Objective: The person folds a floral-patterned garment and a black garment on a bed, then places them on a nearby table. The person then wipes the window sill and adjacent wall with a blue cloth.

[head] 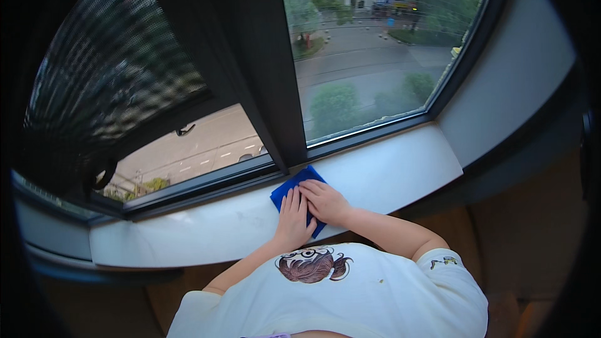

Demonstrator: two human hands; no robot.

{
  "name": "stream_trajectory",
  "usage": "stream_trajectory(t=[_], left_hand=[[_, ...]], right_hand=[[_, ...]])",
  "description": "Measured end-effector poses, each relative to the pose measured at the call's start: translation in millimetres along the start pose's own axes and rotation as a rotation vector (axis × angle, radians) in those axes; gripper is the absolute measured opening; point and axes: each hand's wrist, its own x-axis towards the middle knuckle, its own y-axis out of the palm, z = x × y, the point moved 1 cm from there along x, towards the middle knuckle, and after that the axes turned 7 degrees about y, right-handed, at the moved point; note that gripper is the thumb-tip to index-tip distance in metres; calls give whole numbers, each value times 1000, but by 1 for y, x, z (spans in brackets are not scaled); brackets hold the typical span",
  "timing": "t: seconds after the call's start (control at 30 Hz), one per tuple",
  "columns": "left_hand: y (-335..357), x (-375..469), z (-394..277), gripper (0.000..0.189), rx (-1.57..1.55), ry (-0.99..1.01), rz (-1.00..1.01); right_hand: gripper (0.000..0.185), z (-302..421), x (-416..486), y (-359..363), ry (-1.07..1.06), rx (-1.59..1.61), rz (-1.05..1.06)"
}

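Observation:
A folded blue cloth (301, 177) lies on the white windowsill (385, 164), close to the window's middle post. My left hand (293, 218) rests flat on the cloth's lower left part, fingers pointing toward the window. From the right, my right hand (327, 203) lies across the cloth, its fingertips meeting those of the left hand. Both palms hold the cloth down against the sill. The middle of the cloth is partly hidden under the hands.
Behind the sill stand a dark window frame (263, 70), a fixed glass pane (375, 70) on the right and a mesh screen (117, 65) at left. Below the screen is a gap with the window track (202, 185). A grey side wall (507, 61) borders the right end.

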Motion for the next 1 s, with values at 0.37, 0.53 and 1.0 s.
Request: stream_trajectory(t=[0.37, 0.53, 1.0], left_hand=[[78, 129, -92, 72, -131, 143, -47], [61, 124, -91, 44, -61, 155, -163], [-193, 149, -90, 39, 684, 155, -787]], right_hand=[[78, -159, -74, -140, -25, 94, 187], [65, -151, -74, -135, -80, 91, 101], [65, 2, 135, -204, -664, 327, -673]])
